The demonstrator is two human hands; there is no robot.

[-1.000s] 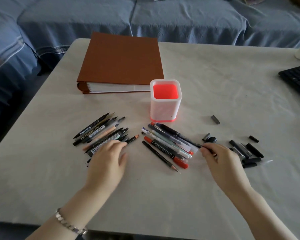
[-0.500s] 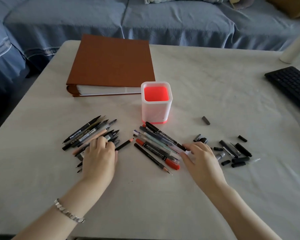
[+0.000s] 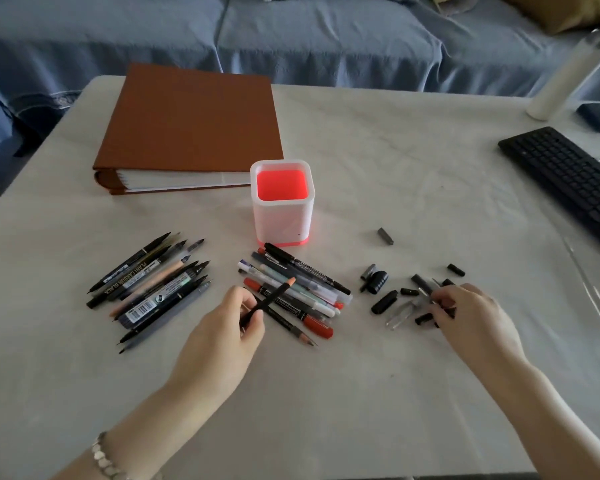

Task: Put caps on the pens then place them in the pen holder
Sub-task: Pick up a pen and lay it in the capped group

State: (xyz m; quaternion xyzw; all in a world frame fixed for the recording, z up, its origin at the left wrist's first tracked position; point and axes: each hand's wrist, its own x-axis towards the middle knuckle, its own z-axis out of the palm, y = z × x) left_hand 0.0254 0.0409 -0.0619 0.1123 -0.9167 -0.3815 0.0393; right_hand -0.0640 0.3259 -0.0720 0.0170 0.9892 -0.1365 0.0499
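At left hand point(image 3: 229, 337) — orange-tipped pen point(image 3: 274, 297); right hand point(image 3: 471, 323) on caps point(image 3: 383, 301)

White pen holder point(image 3: 282, 216), red inside; brown binder point(image 3: 191, 123).

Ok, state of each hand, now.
Left hand: holds a black, orange-tipped pen.
Right hand: pinches a black cap.

Pen holder point(image 3: 282, 209) before binder point(image 3: 191, 123); pens point(image 3: 149, 285) left, caps point(image 3: 400, 292) right.
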